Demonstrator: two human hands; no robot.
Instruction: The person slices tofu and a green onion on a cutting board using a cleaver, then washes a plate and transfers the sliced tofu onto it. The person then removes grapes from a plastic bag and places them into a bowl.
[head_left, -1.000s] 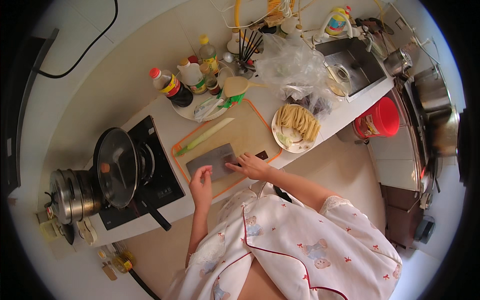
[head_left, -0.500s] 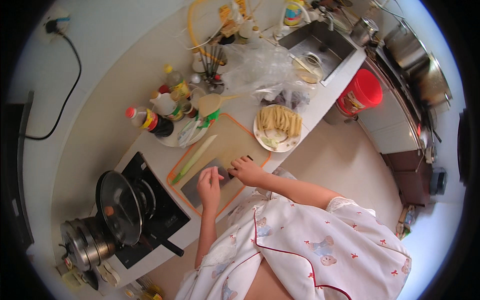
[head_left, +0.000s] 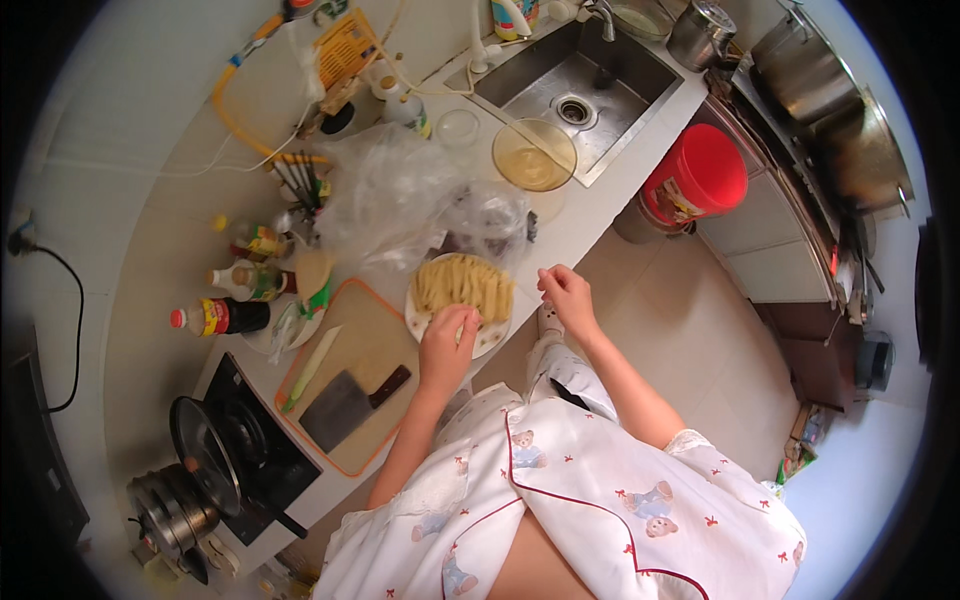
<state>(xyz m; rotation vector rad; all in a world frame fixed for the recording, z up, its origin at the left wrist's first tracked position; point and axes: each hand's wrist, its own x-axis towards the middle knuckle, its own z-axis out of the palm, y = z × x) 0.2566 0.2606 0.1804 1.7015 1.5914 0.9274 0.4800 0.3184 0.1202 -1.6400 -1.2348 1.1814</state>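
Note:
My left hand (head_left: 446,352) is over the near edge of a white plate (head_left: 413,318), its fingers drawn together; whatever they may hold is hidden. Pale yellow strips (head_left: 462,284) lie piled on that plate. To the right, past the counter's edge, my right hand (head_left: 568,298) hangs over the floor with curled fingers and nothing visible in them. A cleaver (head_left: 340,408) rests untouched on an orange-rimmed cutting board (head_left: 362,325), its dark handle toward the plate. Beside the blade lies a pale green stalk (head_left: 312,368), like a scallion or leek.
Behind the plate are crumpled clear plastic bags (head_left: 385,195) and a glass bowl (head_left: 535,155) by the steel sink (head_left: 545,90). Sauce bottles (head_left: 235,315) stand at the left. A lidded pan (head_left: 205,455) sits on the black cooktop (head_left: 258,425). A red bucket (head_left: 700,170) stands at the right.
My right hand has come off the cleaver's handle and moved right, beyond the counter edge. My left hand has gone from beside the blade to the plate. The view has shifted toward the sink.

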